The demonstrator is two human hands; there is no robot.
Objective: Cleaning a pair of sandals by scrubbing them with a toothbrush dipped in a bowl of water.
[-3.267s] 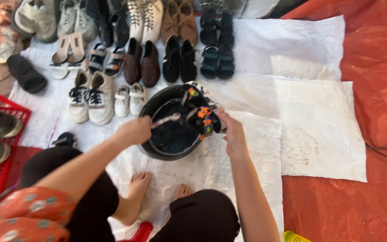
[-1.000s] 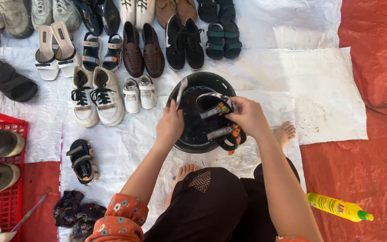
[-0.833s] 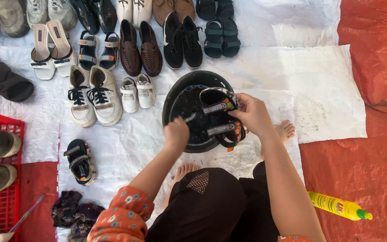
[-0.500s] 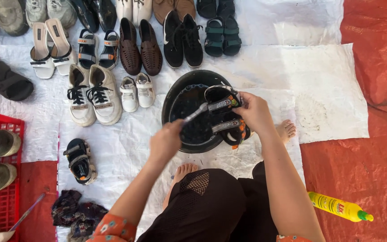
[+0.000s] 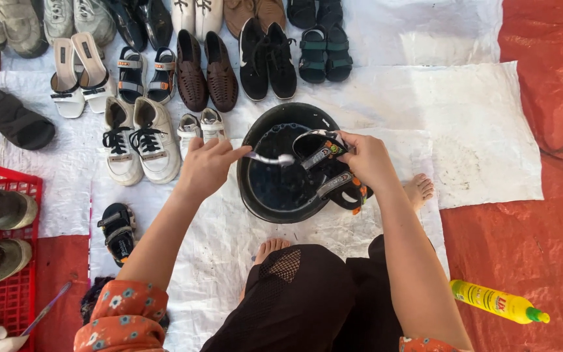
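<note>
A black basin [image 5: 265, 195] with dark water sits on white sheeting between my bare feet. My right hand [image 5: 367, 158] grips a black sandal [image 5: 333, 171] with orange and coloured trim, holding it tilted over the basin's right rim. My left hand [image 5: 204, 166] is left of the basin and pinches the handle of a small white brush [image 5: 270, 158], whose head points at the sandal's strap. A single small black sandal [image 5: 117, 231] lies on the sheet by my left forearm.
Rows of shoes lie beyond the basin: white sneakers [image 5: 139, 138], tiny white shoes [image 5: 201, 127], brown loafers [image 5: 204, 70], black sneakers [image 5: 268, 60], dark sandals [image 5: 324, 44]. A red crate [image 5: 9, 287] with worn shoes stands left. A yellow bottle [image 5: 495, 302] lies on the red tarp [image 5: 535, 228].
My left hand has come up out of the basin and moved left, now holding the brush out toward the sandal. My right hand keeps the sandal at the basin's right side.
</note>
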